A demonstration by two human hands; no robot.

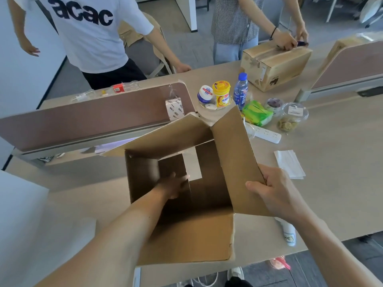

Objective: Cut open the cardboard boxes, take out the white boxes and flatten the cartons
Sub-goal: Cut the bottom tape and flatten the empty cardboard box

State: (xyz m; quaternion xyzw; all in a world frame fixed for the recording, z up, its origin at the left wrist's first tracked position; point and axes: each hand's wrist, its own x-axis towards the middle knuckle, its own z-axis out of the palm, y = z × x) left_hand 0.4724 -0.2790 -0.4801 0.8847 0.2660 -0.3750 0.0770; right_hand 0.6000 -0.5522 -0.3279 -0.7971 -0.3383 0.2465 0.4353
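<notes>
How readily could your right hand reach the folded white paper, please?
Probably yes: the folded white paper lies just beyond the right hand, nothing between, though that hand grips the carton flap and must release it first.

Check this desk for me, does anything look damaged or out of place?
The taped carton at the far end is scuffed, its outer paper torn in patches near its left corner. The open carton has a pale gap in its bottom beside the left hand.
</notes>
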